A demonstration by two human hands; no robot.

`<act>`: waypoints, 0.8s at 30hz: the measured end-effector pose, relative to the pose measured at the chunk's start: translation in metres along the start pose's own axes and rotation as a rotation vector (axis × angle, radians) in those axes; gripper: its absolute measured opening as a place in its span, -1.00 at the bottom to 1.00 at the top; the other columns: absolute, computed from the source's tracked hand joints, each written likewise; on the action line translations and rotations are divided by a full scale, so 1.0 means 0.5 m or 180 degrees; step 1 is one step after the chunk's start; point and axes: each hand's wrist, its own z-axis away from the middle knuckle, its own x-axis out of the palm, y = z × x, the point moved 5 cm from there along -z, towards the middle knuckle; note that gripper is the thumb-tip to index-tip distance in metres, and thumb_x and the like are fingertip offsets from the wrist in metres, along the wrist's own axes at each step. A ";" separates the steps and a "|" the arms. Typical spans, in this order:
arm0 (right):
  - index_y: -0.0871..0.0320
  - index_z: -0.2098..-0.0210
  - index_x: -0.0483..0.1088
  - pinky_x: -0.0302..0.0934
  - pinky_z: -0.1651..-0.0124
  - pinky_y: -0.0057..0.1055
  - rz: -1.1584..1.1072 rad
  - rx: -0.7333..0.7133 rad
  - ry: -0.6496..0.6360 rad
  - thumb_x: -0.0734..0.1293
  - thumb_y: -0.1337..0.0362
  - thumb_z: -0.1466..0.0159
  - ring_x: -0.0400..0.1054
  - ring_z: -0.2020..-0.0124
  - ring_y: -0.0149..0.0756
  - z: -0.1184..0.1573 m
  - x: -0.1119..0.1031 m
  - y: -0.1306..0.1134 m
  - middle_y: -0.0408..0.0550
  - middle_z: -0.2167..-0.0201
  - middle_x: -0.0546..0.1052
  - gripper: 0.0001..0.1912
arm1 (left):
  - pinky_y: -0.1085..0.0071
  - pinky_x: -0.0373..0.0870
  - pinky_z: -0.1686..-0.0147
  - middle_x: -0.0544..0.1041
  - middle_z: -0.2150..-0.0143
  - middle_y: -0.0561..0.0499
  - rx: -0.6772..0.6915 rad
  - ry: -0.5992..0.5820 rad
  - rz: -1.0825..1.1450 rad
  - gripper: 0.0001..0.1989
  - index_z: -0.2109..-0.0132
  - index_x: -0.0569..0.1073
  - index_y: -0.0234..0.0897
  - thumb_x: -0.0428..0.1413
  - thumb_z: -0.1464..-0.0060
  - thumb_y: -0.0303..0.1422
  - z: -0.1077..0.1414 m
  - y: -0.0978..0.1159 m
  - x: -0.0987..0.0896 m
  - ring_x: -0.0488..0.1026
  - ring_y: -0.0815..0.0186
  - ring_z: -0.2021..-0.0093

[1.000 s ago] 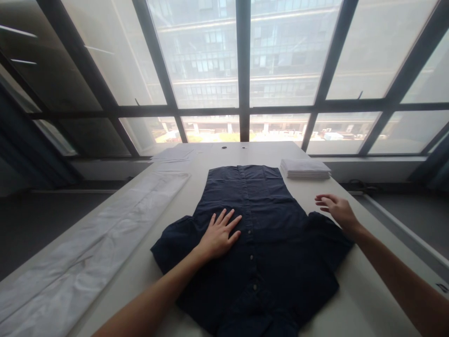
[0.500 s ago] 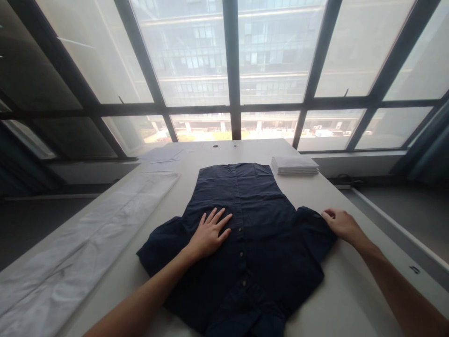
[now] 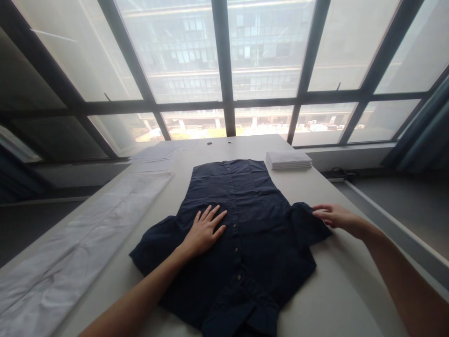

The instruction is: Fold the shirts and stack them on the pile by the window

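A dark navy buttoned shirt point(image 3: 259, 238) lies spread on the white table point(image 3: 336, 299), its collar at the bottom of the view and its hem toward the window. Flat on the shirt's front, left of the button line, rests my left hand point(image 3: 203, 232) with its fingers spread. My right hand point(image 3: 331, 216) pinches the edge of the short sleeve at the right, thumb and fingers closed on the cloth. The other sleeve lies out to the left.
Long white cloth point(image 3: 87, 243) covers the table's left side, with thin white sheets point(image 3: 152, 157) beyond it. A folded white stack point(image 3: 288, 160) sits at the back right. Large windows stand behind the table.
The view has shifted slightly. My right hand has changed its hold at the sleeve edge, its fingers now straighter, and the sleeve's outer part looks narrower. My left hand stays flat on the shirt.
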 end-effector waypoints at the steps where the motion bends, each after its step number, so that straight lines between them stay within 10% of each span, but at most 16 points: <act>1: 0.15 0.02 0.56 0.18 0.48 -0.46 -0.0119 -0.0030 -0.0068 0.53 -0.02 -0.06 0.38 0.48 -0.35 0.001 0.005 -0.005 -0.06 0.42 0.57 -0.43 | -0.20 -0.13 -0.37 0.05 -0.51 0.03 0.0002 0.0000 0.0000 -0.44 -0.44 0.15 0.09 -0.13 -0.38 0.02 0.000 0.000 0.000 -0.10 -0.04 -0.49; 12: 0.13 0.00 0.53 0.37 0.09 -0.17 -0.1613 -0.0872 -0.0426 0.36 -0.02 -0.28 0.48 0.21 -0.15 0.015 0.163 -0.083 0.13 0.10 0.60 -0.56 | -0.19 -0.14 -0.37 0.05 -0.51 0.03 -0.0033 -0.0039 0.0021 -0.44 -0.44 0.16 0.08 -0.12 -0.38 0.00 0.001 0.005 -0.006 -0.11 -0.03 -0.50; 18: 0.09 0.14 0.55 0.34 -0.05 -0.02 -0.0185 -0.1770 0.1167 0.31 0.08 -0.29 0.46 0.09 -0.02 0.021 0.163 -0.091 0.10 0.14 0.59 -0.71 | -0.20 -0.14 -0.37 0.05 -0.50 0.03 -0.0031 -0.0025 0.0047 -0.44 -0.43 0.16 0.09 -0.12 -0.38 0.01 0.001 0.004 -0.006 -0.11 -0.03 -0.49; 24: 0.04 -0.33 0.27 -0.26 -0.47 0.07 0.1201 -0.2349 0.0502 0.26 0.01 -0.37 -0.04 -0.45 0.00 0.034 0.263 -0.106 0.03 -0.42 0.19 -0.41 | -0.19 -0.15 -0.37 0.03 -0.51 0.04 -0.0036 -0.0053 0.0004 -0.44 -0.44 0.14 0.10 -0.14 -0.38 0.03 0.000 0.003 -0.001 -0.13 -0.02 -0.50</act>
